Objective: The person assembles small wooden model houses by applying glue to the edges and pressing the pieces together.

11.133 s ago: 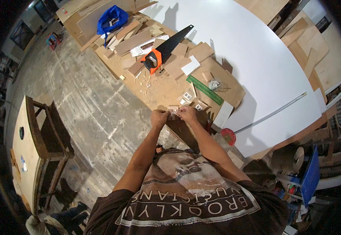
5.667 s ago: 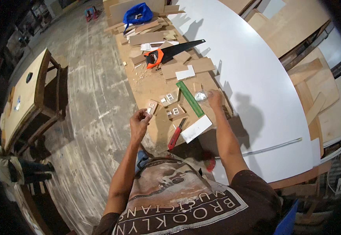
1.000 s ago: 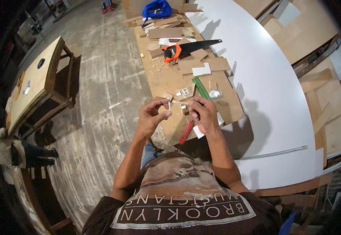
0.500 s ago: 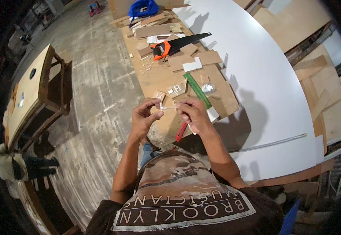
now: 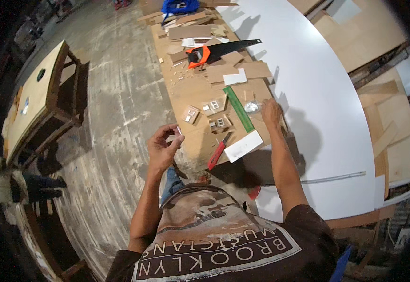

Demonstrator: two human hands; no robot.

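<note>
My left hand [image 5: 163,146] is raised over the floor beside the workbench [image 5: 191,94], pinching a small pale piece [image 5: 178,130] between thumb and fingers. My right hand [image 5: 271,112] reaches out over the bench and rests by a small clear packet [image 5: 252,107], just right of a green ruler [image 5: 238,108]; I cannot tell whether it grips anything. Small cardboard pieces with white squares [image 5: 214,105] lie left of the ruler. A red utility knife [image 5: 219,151] and a white card [image 5: 243,146] lie near the bench's front edge.
A handsaw with an orange handle [image 5: 214,50] lies farther back among cardboard offcuts, with a blue bag [image 5: 179,5] beyond. A large white board [image 5: 318,94] lies to the right with a metal strip [image 5: 332,177]. A wooden table [image 5: 40,98] stands on the left.
My hands were together in front of me over a small piece. Now the right hand has reached forward to the packet by the ruler, and the left stays raised with the piece.
</note>
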